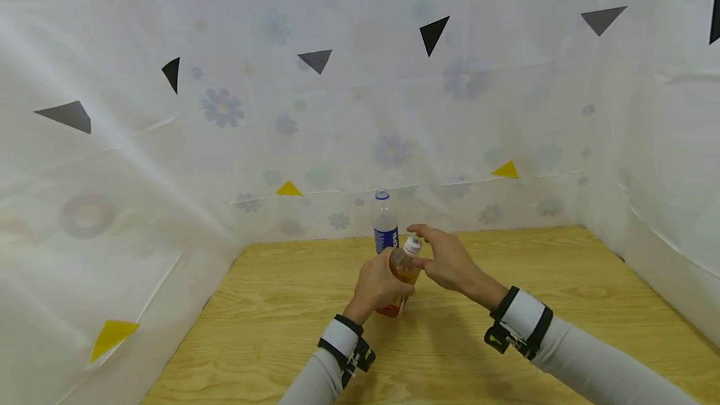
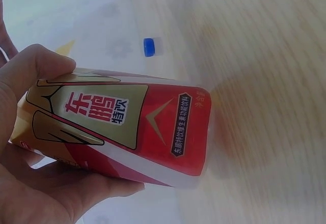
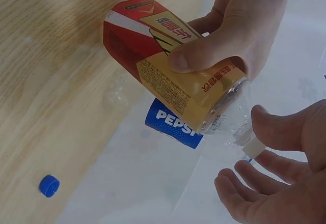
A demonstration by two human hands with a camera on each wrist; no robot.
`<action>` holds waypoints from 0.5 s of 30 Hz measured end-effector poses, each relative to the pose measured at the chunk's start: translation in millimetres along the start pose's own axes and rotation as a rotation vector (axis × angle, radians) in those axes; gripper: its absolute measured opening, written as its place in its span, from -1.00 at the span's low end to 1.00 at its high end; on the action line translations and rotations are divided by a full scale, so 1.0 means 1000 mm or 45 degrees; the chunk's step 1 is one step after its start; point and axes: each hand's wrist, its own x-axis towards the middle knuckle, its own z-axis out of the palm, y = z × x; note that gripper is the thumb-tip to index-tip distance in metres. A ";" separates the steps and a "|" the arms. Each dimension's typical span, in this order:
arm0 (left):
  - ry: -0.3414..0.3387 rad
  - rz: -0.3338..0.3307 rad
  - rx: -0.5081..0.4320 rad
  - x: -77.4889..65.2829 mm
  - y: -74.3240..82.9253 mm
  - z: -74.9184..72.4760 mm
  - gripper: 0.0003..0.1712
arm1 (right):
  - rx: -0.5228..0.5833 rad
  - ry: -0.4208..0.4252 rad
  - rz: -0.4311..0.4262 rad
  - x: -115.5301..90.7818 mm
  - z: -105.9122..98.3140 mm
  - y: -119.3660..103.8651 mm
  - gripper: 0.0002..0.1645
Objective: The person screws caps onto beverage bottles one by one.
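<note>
My left hand [image 1: 378, 283] grips a drink bottle [image 2: 112, 117] with a red and gold label, tilted close over the table. Its thumb and fingers wrap the label. At the bottle's neck is a white cap [image 1: 413, 245]. My right hand [image 1: 450, 261] is around that cap with spread fingers, the thumb [image 3: 277, 130] right at the cap and the other fingers loosely bent on its far side. Behind stands a clear Pepsi bottle [image 1: 385, 237] with a blue label and an uncapped mouth, partly hidden by the held bottle.
A blue bottle cap [image 3: 49, 186] lies on the wooden table [image 1: 270, 330], near the Pepsi bottle. White plastic sheeting [image 1: 360, 111] with flowers and coloured triangles walls the table at the back and both sides.
</note>
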 end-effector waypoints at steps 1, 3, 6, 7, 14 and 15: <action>0.000 0.001 0.005 0.000 0.000 0.000 -0.22 | 0.003 0.001 0.002 0.000 0.000 0.000 -0.30; -0.002 -0.001 0.014 0.001 0.001 0.001 -0.22 | -0.005 0.010 -0.003 0.000 -0.001 0.000 -0.31; -0.004 -0.003 0.030 0.001 0.002 0.001 -0.22 | -0.029 0.028 -0.026 0.000 -0.002 -0.001 -0.35; -0.004 -0.004 0.034 0.001 0.002 0.001 -0.22 | -0.035 0.033 -0.032 0.000 -0.003 -0.001 -0.37; 0.002 0.003 0.047 0.001 0.004 0.001 -0.21 | -0.042 0.036 -0.042 -0.001 -0.004 -0.002 -0.48; 0.002 0.005 0.049 0.001 0.004 0.001 -0.21 | -0.044 0.038 -0.045 -0.001 -0.004 -0.002 -0.50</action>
